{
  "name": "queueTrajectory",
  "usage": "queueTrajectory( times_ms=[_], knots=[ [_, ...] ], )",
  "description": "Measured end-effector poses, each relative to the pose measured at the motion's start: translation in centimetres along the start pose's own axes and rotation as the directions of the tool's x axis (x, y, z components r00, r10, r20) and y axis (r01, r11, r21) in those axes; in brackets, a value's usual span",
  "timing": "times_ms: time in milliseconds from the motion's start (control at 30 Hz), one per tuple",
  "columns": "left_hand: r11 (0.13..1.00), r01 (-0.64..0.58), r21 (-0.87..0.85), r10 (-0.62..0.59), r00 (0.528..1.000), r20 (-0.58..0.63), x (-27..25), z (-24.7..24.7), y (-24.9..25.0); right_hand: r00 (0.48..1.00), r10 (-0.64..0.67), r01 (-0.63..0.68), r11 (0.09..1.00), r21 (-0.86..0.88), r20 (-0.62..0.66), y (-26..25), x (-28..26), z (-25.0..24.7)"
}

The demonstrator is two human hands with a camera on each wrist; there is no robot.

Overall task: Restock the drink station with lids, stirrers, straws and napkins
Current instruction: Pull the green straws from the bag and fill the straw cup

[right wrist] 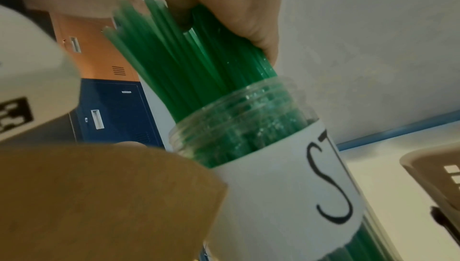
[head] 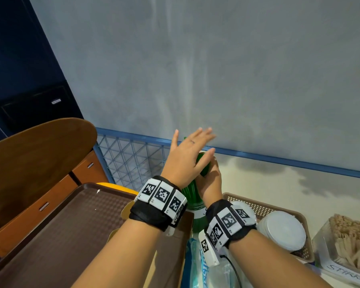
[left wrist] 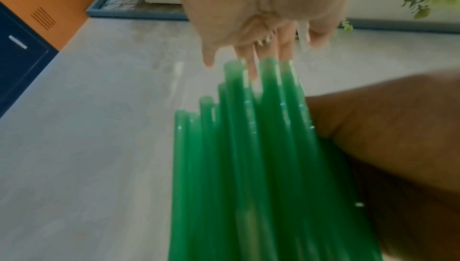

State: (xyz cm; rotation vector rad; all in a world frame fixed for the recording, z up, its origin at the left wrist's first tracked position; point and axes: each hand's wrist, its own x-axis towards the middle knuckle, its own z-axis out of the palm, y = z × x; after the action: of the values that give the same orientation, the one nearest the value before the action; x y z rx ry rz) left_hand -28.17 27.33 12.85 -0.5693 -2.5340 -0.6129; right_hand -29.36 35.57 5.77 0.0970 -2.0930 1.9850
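Observation:
A bundle of green straws (head: 204, 165) stands upright in a clear jar (right wrist: 248, 123) that carries a white label (right wrist: 293, 186) with the handwritten letters "ST". My right hand (head: 211, 181) grips the bundle just above the jar's rim, with the fingers curled round it (right wrist: 231, 9). My left hand (head: 185, 156) lies open over the straw tops, fingers straight and spread. In the left wrist view its fingers (left wrist: 286, 49) reach past the uneven straw ends (left wrist: 248, 147). The base of the jar is hidden behind my wrists.
A brown tray (head: 60, 225) lies at the left beside a wooden chair back (head: 40, 154). Right of the jar, a tan basket (head: 264, 206) holds white lids (head: 283, 231). A labelled tub of wooden stirrers (head: 349, 244) stands further right. A plastic bag (head: 204, 267) lies near me, and a blue mesh rail (head: 133, 161) stands behind.

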Motion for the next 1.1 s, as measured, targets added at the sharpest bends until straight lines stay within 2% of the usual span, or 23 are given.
queueTrajectory(
  times_ms=[67, 100, 167, 233, 267, 400, 467, 500, 567, 600, 667, 733, 833, 867, 933, 967, 1000, 1033, 1100],
  knots=[
    [0.997, 0.047, -0.055, -0.056, 0.984, -0.166, 0.4, -0.4, 0.1, 1.0, -0.027, 0.027, 1.0, 0.0, 0.013, -0.4, 0.1, 0.2],
    [0.992, 0.093, -0.09, -0.107, 0.98, -0.166, 0.6, -0.3, 0.0, 1.0, -0.021, 0.019, 0.997, 0.074, 0.023, -0.4, 0.0, 0.3],
    [0.98, 0.177, -0.094, -0.178, 0.984, -0.008, 0.7, -0.1, -0.3, 0.999, -0.032, 0.03, 0.998, 0.062, 0.026, -0.3, -0.1, 0.4],
    [0.976, 0.214, -0.048, -0.204, 0.966, 0.156, 0.3, 0.6, -0.6, 0.997, -0.073, 0.074, 0.996, -0.045, 0.021, -0.2, -0.2, 0.0],
    [0.972, 0.229, -0.043, -0.216, 0.956, 0.199, 0.0, 0.9, -0.8, 0.996, -0.087, 0.087, 0.994, -0.068, 0.008, -0.2, -0.1, -0.2],
    [0.966, 0.26, 0.007, -0.253, 0.931, 0.264, -0.7, 1.2, -0.9, 0.996, -0.092, 0.092, 0.995, -0.035, -0.017, -0.1, -0.1, -0.5],
    [0.942, 0.333, -0.048, -0.315, 0.923, 0.222, -1.0, 0.6, -0.7, 0.986, -0.164, 0.163, 0.986, -0.041, -0.01, -0.5, -0.4, -0.8],
    [0.905, 0.402, -0.137, -0.38, 0.911, 0.16, -1.2, 0.2, -0.5, 0.971, -0.239, 0.237, 0.969, -0.074, -0.011, -0.9, -0.5, -1.1],
    [0.778, 0.504, -0.376, -0.524, 0.85, 0.054, -1.5, -0.4, -0.3, 0.916, -0.4, 0.399, 0.902, -0.166, 0.031, -1.4, -0.3, -1.6],
    [0.702, 0.538, -0.467, -0.582, 0.811, 0.059, -1.7, -0.3, -0.2, 0.895, -0.439, 0.446, 0.869, -0.216, 0.081, -1.5, -0.2, -1.8],
    [0.596, 0.604, -0.529, -0.647, 0.751, 0.129, -2.3, 0.3, -0.3, 0.878, -0.439, 0.478, 0.833, -0.278, 0.193, -1.2, 0.0, -2.0],
    [0.566, 0.626, -0.536, -0.679, 0.723, 0.127, -2.9, 1.3, -0.6, 0.889, -0.375, 0.449, 0.826, -0.34, 0.265, -0.6, -0.1, -2.2],
    [0.494, 0.596, -0.633, -0.699, 0.705, 0.118, -3.3, 2.1, -0.2, 0.915, -0.302, 0.381, 0.863, -0.332, 0.267, -0.2, -0.6, -2.0],
    [0.431, 0.575, -0.695, -0.705, 0.696, 0.138, -3.4, 2.2, 0.0, 0.918, -0.306, 0.375, 0.875, -0.306, 0.25, -0.2, -0.8, -2.0],
    [0.237, 0.532, -0.813, -0.722, 0.656, 0.219, -3.7, 1.8, 0.3, 0.936, -0.3, 0.337, 0.915, -0.219, 0.186, -0.2, -1.2, -2.4],
    [0.156, 0.53, -0.833, -0.724, 0.635, 0.268, -3.9, 1.6, -0.1, 0.955, -0.247, 0.272, 0.949, -0.159, 0.164, -0.3, -1.4, -2.9],
    [0.124, 0.548, -0.827, -0.712, 0.629, 0.31, -4.1, 1.3, -1.0, 0.973, -0.155, 0.172, 0.981, -0.087, 0.173, -0.3, -1.5, -3.4],
    [0.174, 0.61, -0.773, -0.695, 0.632, 0.343, -4.4, 0.4, -1.7, 0.973, -0.055, 0.067, 0.997, -0.044, 0.224, -0.1, -1.7, -4.1],
    [0.415, 0.742, -0.527, -0.658, 0.645, 0.389, -4.9, -1.5, -3.3, 0.934, 0.057, -0.022, 0.994, -0.103, 0.351, 0.2, -1.8, -5.6]
  ],
)
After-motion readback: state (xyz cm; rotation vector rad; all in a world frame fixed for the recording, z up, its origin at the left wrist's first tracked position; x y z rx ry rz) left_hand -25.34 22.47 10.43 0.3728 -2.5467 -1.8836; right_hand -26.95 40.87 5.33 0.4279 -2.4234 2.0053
